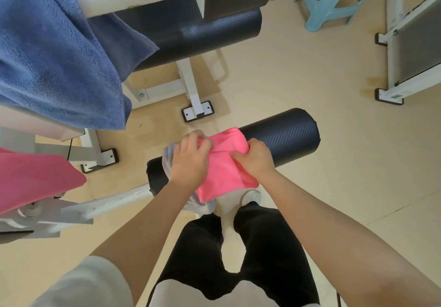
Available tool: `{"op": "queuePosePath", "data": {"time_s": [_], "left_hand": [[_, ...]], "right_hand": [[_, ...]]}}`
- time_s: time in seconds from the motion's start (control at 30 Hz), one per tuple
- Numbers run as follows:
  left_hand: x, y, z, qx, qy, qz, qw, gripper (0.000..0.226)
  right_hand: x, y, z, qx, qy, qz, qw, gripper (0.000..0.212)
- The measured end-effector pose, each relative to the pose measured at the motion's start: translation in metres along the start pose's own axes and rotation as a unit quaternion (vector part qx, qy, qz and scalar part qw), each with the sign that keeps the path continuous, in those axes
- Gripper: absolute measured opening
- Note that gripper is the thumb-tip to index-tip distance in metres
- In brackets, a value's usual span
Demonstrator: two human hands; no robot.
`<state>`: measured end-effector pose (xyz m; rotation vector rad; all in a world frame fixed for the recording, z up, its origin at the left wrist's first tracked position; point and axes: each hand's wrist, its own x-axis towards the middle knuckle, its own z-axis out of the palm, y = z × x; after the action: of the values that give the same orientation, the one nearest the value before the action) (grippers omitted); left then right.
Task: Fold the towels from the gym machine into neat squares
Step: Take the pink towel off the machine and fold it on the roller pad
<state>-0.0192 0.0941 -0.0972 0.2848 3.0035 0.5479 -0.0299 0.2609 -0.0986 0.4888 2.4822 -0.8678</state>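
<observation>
Head view. Pink towel (223, 170) draped over a black roller (274, 139) of the gym machine, already folded down to a small rectangle. Beneath it, a pale towel (168, 156), showing at the left and lower edges. Left hand (188, 159) closed, fingers curled round the pink towel's upper left corner. Right hand (254, 156) also closed, thumb and fingers pinching a ridge of cloth near the upper right edge. Between the two, a diagonal crease bunched up.

Long axis of the pink towel judged to run from the roller down toward the person, tilted a little to the right at the near end; far end lying on the roller, near end hanging free over the floor (310, 80).

Likely trouble from here: curved, narrow roller as support, no flat desk, so a slip off either side if both grips loosened at once. Uneven pull from the two hands, likely to skew the edges and spoil the square. Pale towel below liable to be dragged along or dropped with the pink one.

Still unfolded, by the look: blue towel (55, 51) hung over the frame at upper left, second pink towel (35, 178) at the left edge.
</observation>
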Motion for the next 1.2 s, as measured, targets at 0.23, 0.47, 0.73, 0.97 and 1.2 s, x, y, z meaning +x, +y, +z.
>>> {"op": "queuePosePath", "data": {"time_s": [0.23,0.47,0.73,0.97,1.2], "left_hand": [[0.015,0.013,0.003,-0.002,-0.182,-0.206,0.962,0.034],[0.084,0.102,-0.001,-0.254,-0.149,-0.231,0.927,0.044],[0.192,0.303,0.007,-0.696,-0.204,-0.290,0.625,0.045],[0.278,0.430,0.041,-0.655,-0.167,-0.245,0.695,0.025],[0.375,0.478,0.066,-0.683,-0.201,-0.300,0.635,0.038]], "right_hand": [[-0.006,-0.001,-0.038,0.252,-0.134,-0.008,0.958,0.015],[0.038,0.039,-0.148,0.507,-0.190,0.024,0.840,0.031],[0.104,0.138,-0.331,0.541,-0.201,0.067,0.814,0.034],[0.155,0.208,-0.441,0.419,-0.048,0.092,0.902,0.026],[0.226,0.231,-0.512,0.517,-0.041,0.092,0.850,0.026]]}}
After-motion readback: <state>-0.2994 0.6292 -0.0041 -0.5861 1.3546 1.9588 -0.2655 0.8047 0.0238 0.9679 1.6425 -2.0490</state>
